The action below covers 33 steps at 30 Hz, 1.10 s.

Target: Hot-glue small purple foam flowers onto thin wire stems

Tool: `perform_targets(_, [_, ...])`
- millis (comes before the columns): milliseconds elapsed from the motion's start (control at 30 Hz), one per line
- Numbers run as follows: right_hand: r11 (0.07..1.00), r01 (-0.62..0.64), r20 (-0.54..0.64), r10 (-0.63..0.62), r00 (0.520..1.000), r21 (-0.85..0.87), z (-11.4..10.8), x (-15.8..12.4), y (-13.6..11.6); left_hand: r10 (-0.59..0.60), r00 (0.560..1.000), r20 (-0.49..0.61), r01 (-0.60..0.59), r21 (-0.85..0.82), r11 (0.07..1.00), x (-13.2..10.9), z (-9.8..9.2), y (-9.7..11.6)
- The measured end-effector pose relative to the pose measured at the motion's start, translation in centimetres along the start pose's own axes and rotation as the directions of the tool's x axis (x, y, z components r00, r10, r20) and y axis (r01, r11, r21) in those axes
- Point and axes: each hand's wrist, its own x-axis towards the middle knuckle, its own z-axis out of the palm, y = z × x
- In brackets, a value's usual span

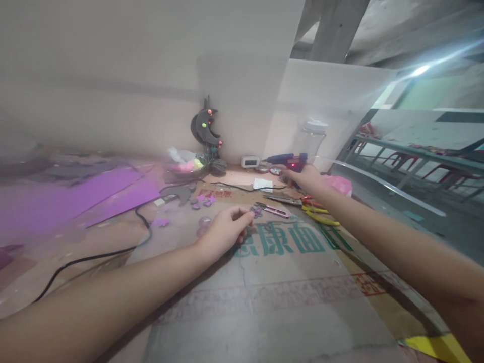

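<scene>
My left hand (229,229) is low over the printed cardboard (272,287), its thumb and fingertips pinched on a small purple piece (257,212). Beside that piece lie pink-handled snips (276,209). Farther back on the right, my right hand (302,176) is wrapped round a dark blue glue gun (291,160) with a small red light, its nozzle toward the left. Several small purple pieces (206,200) lie on the cardboard behind my left hand.
Purple sheets (113,194) cover the left side, with a black cable (91,256) across them. A dark moon-shaped ornament (206,128), a white digital clock (250,162) and a clear bottle (312,138) stand at the back. Scissors (283,200) and yellow-handled pliers (321,217) lie right of centre.
</scene>
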Motion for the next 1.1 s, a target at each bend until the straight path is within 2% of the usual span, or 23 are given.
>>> perform_targets(167, [0.983, 0.131, 0.018, -0.135, 0.991, 0.129, -1.6, -6.7, -0.9, 0.022, 1.0, -0.006, -0.022, -0.006, 1.0, -0.1, -0.1, -0.1])
perform_targets(267, [0.973, 0.165, 0.021, -0.171, 0.985, 0.159, -1.7, -10.3, -0.2, 0.038, 0.999, -0.009, -0.038, 0.008, 0.999, -0.1, -0.1, -0.1])
perform_targets(367, [0.971, 0.179, 0.02, -0.184, 0.983, 0.156, -1.3, -12.5, 1.0, 0.045, 0.999, -0.003, -0.045, 0.031, 0.999, -0.1, -0.1, -0.1])
perform_targets(500, [0.959, 0.24, 0.021, -0.246, 0.969, 0.153, -0.3, -13.2, 2.6, 0.05, 0.999, 0.009, -0.051, 0.038, 0.998, -0.1, -0.1, 0.1])
perform_targets(600, [0.955, 0.232, 0.051, -0.245, 0.968, 0.184, 0.1, -12.8, 3.2, 0.036, 0.999, 0.019, -0.036, 0.044, 0.998, -0.2, -0.1, 0.1])
perform_targets(867, [0.937, 0.28, 0.147, -0.313, 0.938, 0.208, 0.0, -13.8, 2.9, 0.052, 0.999, -0.007, -0.051, 0.141, 0.989, -0.3, -0.1, 0.2])
perform_targets(1033, [0.915, 0.348, 0.124, -0.377, 0.918, 0.202, 0.9, -13.5, 3.6, 0.065, 0.998, -0.016, -0.061, 0.175, 0.983, -0.4, -0.1, 0.0])
perform_targets(1100, [0.91, 0.363, 0.157, -0.395, 0.905, 0.2, 1.0, -13.3, 3.7, 0.065, 0.998, -0.015, -0.061, 0.195, 0.979, -0.5, -0.1, 0.1])
